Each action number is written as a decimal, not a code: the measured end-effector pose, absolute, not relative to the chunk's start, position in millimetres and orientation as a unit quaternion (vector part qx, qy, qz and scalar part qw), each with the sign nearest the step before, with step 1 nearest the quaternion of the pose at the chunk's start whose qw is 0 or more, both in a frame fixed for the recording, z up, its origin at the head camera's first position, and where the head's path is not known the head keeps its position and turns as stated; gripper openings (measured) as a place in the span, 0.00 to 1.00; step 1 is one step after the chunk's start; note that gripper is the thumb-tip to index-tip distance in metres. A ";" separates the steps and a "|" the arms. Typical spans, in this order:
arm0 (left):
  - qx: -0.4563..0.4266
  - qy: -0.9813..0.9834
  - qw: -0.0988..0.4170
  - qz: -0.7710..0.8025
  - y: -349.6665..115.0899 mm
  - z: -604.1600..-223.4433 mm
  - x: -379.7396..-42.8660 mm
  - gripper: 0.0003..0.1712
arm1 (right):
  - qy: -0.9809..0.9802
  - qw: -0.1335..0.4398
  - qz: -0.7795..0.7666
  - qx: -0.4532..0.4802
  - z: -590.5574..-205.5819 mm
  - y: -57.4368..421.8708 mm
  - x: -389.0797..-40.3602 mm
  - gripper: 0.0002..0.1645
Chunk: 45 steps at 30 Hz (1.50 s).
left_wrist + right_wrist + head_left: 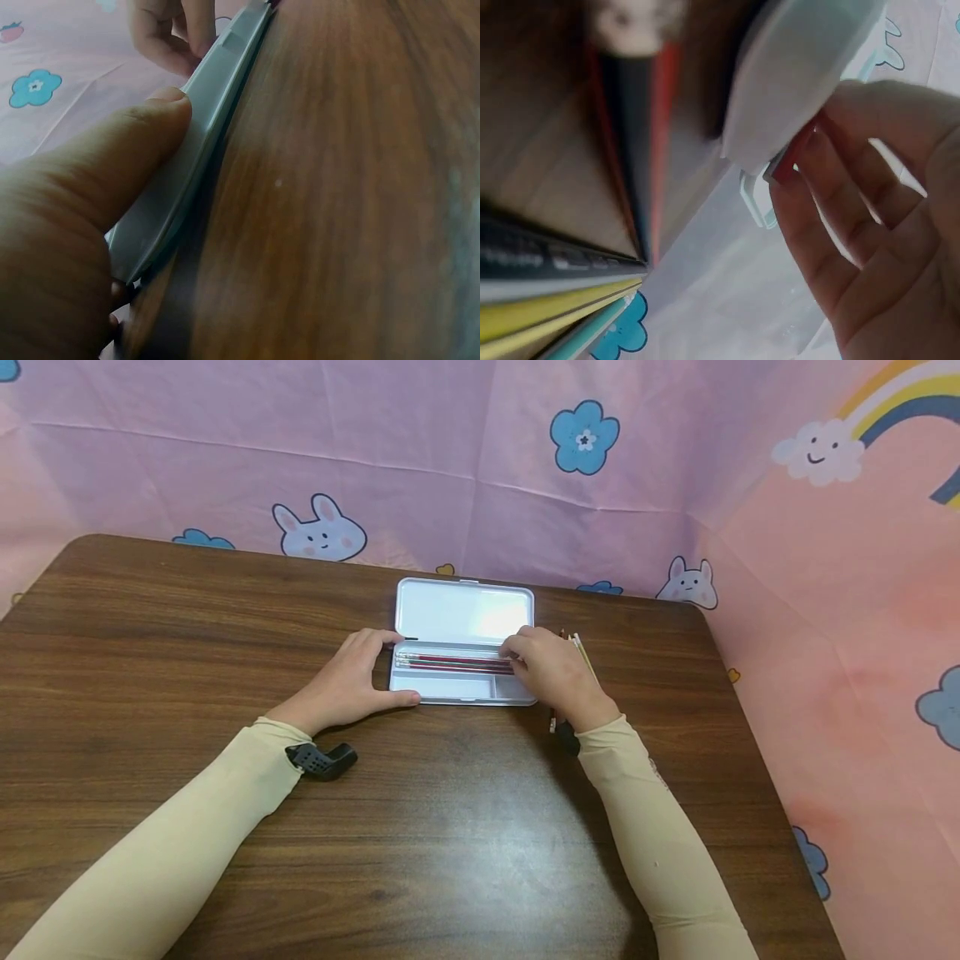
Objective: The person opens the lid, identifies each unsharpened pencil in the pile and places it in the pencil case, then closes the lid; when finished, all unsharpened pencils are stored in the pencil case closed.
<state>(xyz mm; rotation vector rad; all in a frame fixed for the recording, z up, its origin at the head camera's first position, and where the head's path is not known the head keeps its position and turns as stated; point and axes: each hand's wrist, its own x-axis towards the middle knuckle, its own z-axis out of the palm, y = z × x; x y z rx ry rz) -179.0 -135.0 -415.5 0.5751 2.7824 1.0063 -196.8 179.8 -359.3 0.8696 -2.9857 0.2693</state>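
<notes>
A white pencil case [442, 687] lies on the table with its lid [457, 610] raised at the back. Several red-and-dark striped pencils [450, 662] lie side by side in its long rear compartment, white eraser ends to the left. My left hand [345, 681] holds the case's left end, with the thumb against the front wall and the fingers at the rear corner. Over the right end of the case is my right hand [558, 672]. In the right wrist view its fingertips pinch a red pencil [784, 166] at the case's edge; most of that pencil is hidden.
To the right of the case, partly behind my right hand, lie more pencils [583, 652]. The right wrist view shows a red-and-black pencil [634, 150] and a yellow pencil [555, 307] among them. A patterned cloth [450, 460] hangs behind the wooden table [450, 827].
</notes>
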 end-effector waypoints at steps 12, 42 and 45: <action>0.192 0.921 0.059 0.332 -138.2 -415.5 -180.7 0.60 | -0.971 0.004 0.105 0.217 -357.4 180.7 -200.1 0.07; 0.191 0.920 0.063 0.336 -135.8 -416.3 -177.0 0.60 | -0.956 -0.037 0.037 0.290 -344.5 186.9 -210.1 0.09; 0.190 0.921 0.061 0.335 -136.0 -417.0 -177.5 0.60 | -0.952 -0.035 0.026 0.303 -345.3 180.0 -211.4 0.10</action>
